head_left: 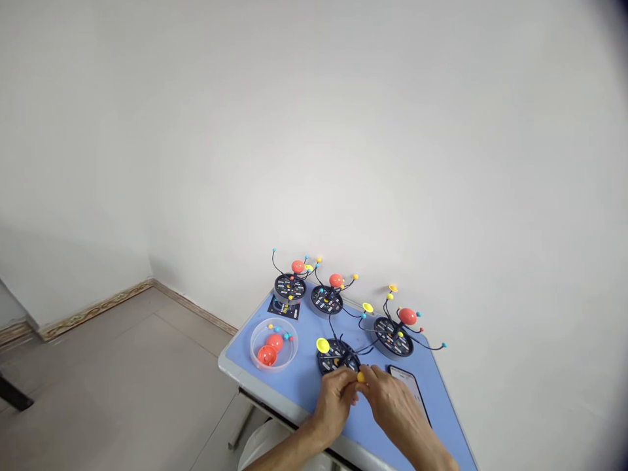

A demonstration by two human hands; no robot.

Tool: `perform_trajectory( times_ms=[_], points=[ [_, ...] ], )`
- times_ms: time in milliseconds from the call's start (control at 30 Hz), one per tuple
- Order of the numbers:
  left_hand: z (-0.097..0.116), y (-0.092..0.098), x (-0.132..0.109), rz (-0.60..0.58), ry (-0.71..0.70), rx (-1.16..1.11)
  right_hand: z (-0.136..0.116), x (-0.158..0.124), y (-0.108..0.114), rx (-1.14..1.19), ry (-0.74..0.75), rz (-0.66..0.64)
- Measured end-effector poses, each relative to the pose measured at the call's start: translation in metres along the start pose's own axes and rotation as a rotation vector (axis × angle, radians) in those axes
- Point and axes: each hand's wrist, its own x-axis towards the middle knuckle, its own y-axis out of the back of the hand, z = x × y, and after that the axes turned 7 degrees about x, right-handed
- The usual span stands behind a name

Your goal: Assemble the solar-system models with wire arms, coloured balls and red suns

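Steady now: the right hand (391, 398) pinches a yellow ball (362, 377), the left hand (335, 400) curled beside it, its grip hidden, just before the black disc base (337, 356).

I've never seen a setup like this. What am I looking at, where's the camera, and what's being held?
This view comes from one camera worn on a person's head, looking down at their bare hands. The left hand and right hand meet at a small yellow piece, though which hand grips it is unclear, beside a black disc model with wires. On the blue table stand three more such models, a clear round dish of orange balls, and a phone.
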Motion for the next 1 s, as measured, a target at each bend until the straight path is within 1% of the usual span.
perform_trajectory(
  times_ms=[133, 333, 500, 633, 767, 800, 867, 1000],
  points=[
    [-0.001, 0.000, 0.001, 0.000, 0.004, -0.013, -0.001, 0.000, 0.003, 0.043, -0.037, -0.039],
    [0.000, 0.001, 0.003, -0.016, -0.017, -0.021, -0.015, 0.004, 0.018, 0.069, -0.103, -0.103],
    [0.000, 0.001, 0.007, 0.022, -0.046, -0.015, -0.021, 0.007, 0.022, 0.061, -0.160, -0.105],
    [0.000, 0.001, 0.009, 0.009, -0.047, -0.017, -0.023, 0.008, 0.023, 0.068, -0.181, -0.101],
    [0.000, 0.002, 0.007, 0.001, -0.034, -0.002, -0.023, 0.003, 0.020, 0.075, -0.168, -0.090],
    [0.001, 0.002, 0.006, 0.002, -0.029, 0.003, -0.022, 0.000, 0.018, 0.072, -0.159, -0.067],
    [0.002, 0.001, 0.003, -0.002, -0.006, 0.010, -0.016, -0.005, 0.011, 0.065, -0.117, 0.030],
    [0.001, -0.001, 0.001, -0.006, 0.063, 0.021, -0.004, -0.017, -0.006, 0.090, -0.004, 0.344]
  ],
)
